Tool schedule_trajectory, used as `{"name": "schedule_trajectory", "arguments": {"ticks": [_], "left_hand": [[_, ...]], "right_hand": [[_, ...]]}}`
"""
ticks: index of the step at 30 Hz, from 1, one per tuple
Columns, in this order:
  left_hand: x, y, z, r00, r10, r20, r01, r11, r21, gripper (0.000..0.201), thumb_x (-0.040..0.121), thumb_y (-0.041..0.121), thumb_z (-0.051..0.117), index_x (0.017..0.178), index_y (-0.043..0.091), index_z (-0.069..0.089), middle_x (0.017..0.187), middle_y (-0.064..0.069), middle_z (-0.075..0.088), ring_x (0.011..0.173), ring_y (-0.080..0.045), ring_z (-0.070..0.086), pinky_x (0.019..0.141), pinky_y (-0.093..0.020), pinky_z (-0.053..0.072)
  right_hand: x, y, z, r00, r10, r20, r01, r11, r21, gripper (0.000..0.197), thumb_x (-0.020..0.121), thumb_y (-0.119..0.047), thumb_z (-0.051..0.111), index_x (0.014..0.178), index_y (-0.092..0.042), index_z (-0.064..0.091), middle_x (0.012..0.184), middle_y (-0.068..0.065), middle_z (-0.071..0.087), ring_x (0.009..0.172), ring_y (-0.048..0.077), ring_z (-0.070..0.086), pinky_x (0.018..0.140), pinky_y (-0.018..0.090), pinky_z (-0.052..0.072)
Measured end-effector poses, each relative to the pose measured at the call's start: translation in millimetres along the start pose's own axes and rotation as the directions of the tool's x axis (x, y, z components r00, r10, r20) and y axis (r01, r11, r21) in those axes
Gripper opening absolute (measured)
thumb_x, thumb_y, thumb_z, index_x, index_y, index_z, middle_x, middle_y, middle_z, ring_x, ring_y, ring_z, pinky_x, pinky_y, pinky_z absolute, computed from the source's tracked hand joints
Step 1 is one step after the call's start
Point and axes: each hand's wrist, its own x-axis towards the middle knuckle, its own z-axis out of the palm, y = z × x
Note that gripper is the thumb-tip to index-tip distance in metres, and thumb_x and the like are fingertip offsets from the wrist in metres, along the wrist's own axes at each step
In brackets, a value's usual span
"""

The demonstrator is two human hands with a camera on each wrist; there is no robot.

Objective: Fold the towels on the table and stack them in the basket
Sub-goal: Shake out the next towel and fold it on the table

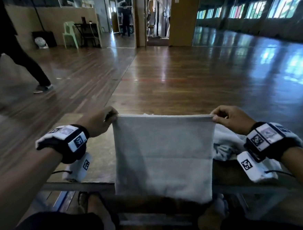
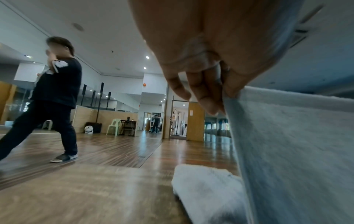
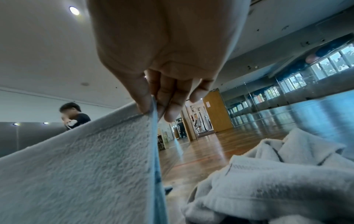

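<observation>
The tabletop [image 1: 98, 154] is worn brown wood with a metal front edge, and it stands in a large hall with a shiny plank floor [image 1: 180, 73], mirrors and windows. A pale grey terry towel [image 1: 164, 150], doubled into a flat rectangle, hangs over the front edge. The left hand [image 1: 101, 122] pinches its upper left corner and the right hand [image 1: 231, 117] pinches its upper right corner. Crumpled white towels [image 3: 277, 178] lie toward the right edge.

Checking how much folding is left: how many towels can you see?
3: one towel held up by both hands, one folded on the table behind it, one crumpled at the right. More may be hidden behind the held towel.
</observation>
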Motion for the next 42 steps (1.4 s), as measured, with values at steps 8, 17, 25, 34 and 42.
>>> {"name": "schedule_trajectory", "arguments": {"ticks": [8,17,25,34,42], "left_hand": [[30.4,-10.7,41.8,0.982,0.015,-0.190,0.008,0.993,0.119,0.020,0.091,0.017,0.046,0.104,0.010,0.060,0.090,-0.019,0.068,0.083,-0.039,0.062,0.077,-0.041,0.047],[-25.9,-9.5,57.5,0.992,0.127,-0.015,-0.127,0.992,0.008,0.012,0.071,0.008,0.069,0.081,0.011,0.062,0.079,-0.002,0.061,0.070,-0.022,0.057,0.064,-0.025,0.041],[-82.4,-14.3,115.9,0.907,0.103,0.408,-0.183,0.969,0.164,0.019,0.079,0.031,0.056,0.093,0.022,0.065,0.100,0.002,0.064,0.091,-0.023,0.063,0.076,-0.027,0.032],[-32.1,-14.5,133.4,0.946,-0.063,0.317,-0.027,0.962,0.273,0.015,0.083,0.024,0.054,0.095,0.020,0.063,0.109,-0.002,0.062,0.102,-0.024,0.058,0.088,-0.033,0.034],[-28.1,-13.1,105.5,0.998,0.056,0.033,-0.058,0.998,0.040,0.008,0.073,0.019,0.066,0.079,0.017,0.061,0.082,0.001,0.061,0.073,-0.022,0.060,0.074,-0.035,0.045]], "right_hand": [[33.6,26.2,37.0,0.975,0.033,-0.221,-0.034,0.999,0.002,0.014,0.085,-0.010,0.061,0.085,-0.024,0.061,0.081,0.005,0.066,0.075,0.020,0.061,0.074,0.034,0.049],[-18.5,31.0,50.7,0.993,-0.111,-0.039,0.108,0.993,-0.053,0.020,0.077,0.000,0.066,0.081,-0.019,0.063,0.082,0.001,0.064,0.080,0.005,0.056,0.073,-0.002,0.036],[-70.9,60.3,97.0,0.914,-0.109,0.392,0.232,0.931,-0.282,0.005,0.073,-0.026,0.070,0.076,-0.030,0.071,0.082,-0.008,0.070,0.082,0.016,0.062,0.085,0.047,0.046],[-23.7,62.9,108.0,0.946,0.027,0.323,0.128,0.884,-0.450,0.012,0.080,-0.025,0.067,0.090,-0.027,0.074,0.097,-0.006,0.070,0.095,0.018,0.062,0.092,0.042,0.043],[-26.3,69.6,88.8,0.981,-0.162,-0.107,0.128,0.954,-0.271,0.008,0.076,-0.021,0.062,0.081,-0.018,0.068,0.087,0.000,0.069,0.087,0.022,0.062,0.084,0.050,0.045]]}}
